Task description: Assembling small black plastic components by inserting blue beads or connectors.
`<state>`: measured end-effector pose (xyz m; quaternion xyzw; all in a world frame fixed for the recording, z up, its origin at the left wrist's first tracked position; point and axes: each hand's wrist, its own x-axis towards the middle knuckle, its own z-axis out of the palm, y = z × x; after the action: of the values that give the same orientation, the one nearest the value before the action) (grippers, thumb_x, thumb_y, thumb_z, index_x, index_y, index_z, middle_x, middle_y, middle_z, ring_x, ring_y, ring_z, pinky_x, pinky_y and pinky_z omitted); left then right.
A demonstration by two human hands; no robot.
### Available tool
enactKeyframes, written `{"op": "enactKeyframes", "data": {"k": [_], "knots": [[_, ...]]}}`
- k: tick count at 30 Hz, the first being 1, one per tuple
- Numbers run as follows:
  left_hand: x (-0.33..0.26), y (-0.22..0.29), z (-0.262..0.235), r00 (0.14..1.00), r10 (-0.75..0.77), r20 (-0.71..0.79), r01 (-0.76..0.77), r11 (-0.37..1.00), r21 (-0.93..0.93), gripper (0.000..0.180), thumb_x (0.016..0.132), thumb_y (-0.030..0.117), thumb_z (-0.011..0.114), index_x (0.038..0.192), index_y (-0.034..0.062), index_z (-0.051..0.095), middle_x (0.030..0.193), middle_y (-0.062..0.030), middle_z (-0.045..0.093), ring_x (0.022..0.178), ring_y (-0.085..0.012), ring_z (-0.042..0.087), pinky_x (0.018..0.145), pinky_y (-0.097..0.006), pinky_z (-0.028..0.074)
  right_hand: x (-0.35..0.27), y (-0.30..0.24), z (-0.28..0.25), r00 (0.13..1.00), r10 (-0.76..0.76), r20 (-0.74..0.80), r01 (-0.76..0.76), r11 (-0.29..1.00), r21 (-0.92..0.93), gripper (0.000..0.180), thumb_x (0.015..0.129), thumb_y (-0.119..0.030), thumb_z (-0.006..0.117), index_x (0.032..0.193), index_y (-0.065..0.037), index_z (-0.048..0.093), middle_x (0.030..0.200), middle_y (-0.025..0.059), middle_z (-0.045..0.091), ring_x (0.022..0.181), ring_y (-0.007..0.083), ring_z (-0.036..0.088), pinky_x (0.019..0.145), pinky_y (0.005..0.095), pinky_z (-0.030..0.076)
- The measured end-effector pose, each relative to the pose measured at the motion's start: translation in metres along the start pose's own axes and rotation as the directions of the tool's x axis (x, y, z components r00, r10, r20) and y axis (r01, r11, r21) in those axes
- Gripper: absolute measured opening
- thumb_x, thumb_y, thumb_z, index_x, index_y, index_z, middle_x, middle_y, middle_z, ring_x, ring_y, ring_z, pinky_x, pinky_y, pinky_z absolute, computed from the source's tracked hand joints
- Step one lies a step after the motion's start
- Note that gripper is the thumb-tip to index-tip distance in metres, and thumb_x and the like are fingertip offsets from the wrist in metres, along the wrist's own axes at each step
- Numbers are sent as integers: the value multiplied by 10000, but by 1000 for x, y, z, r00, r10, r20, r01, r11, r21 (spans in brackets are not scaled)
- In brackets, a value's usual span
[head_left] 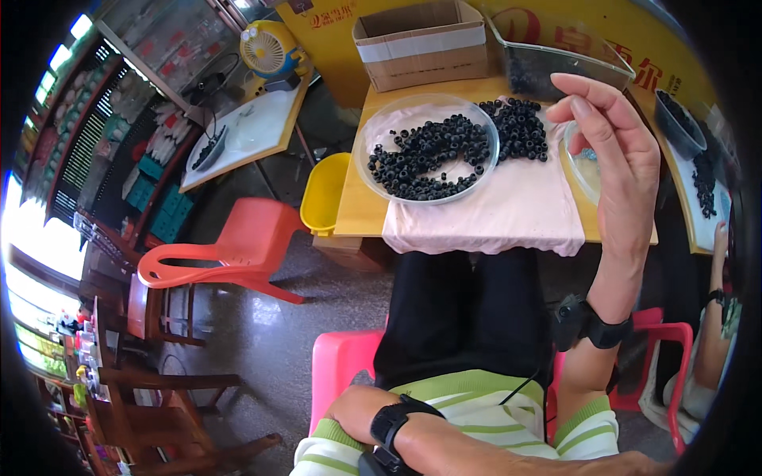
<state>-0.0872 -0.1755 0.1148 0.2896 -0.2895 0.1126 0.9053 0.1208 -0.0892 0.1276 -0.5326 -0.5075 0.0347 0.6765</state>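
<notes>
A right hand (615,159) lifts open and empty, fingers loosely curled, beside a clear bowl (373,131) of black beads (432,155); the left hand (349,412) rests below it, its grip hidden.

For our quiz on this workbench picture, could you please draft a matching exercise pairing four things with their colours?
Things:
1. Beads in the round dish
2. Cloth on the table
3. Small fan
4. Empty chair

Colours:
A. Yellow
B. Black
C. Orange-red
D. Pale pink

Pairs: 1-B, 2-D, 3-A, 4-C
</notes>
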Motion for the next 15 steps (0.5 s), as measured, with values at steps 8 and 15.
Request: {"op": "enactKeyframes", "data": {"k": [8, 15], "knots": [[-10, -16, 16, 1000, -20, -20, 21, 998, 59, 485, 945, 439, 476, 1002, -15, 638, 1020, -241, 599, 948, -431, 594, 757, -583, 468, -23, -6, -14, 1000, 13, 6, -13, 997, 76, 212, 957, -174, 584, 1100, -84, 712, 800, 5, 690, 684, -3, 548, 585, 162, 382], [-20, -16, 19, 999, -1, -52, 8, 990, 142, 511, 946, 450, 461, 1009, -28, 630, 1025, -256, 591, 959, -439, 587, 768, -582, 466, -32, -20, -13, 1000, -16, 24, 13, 991, 136, 210, 962, -163, 568, 1095, -78, 707, 791, -3, 679, 702, -2, 556, 579, 161, 374]]}}
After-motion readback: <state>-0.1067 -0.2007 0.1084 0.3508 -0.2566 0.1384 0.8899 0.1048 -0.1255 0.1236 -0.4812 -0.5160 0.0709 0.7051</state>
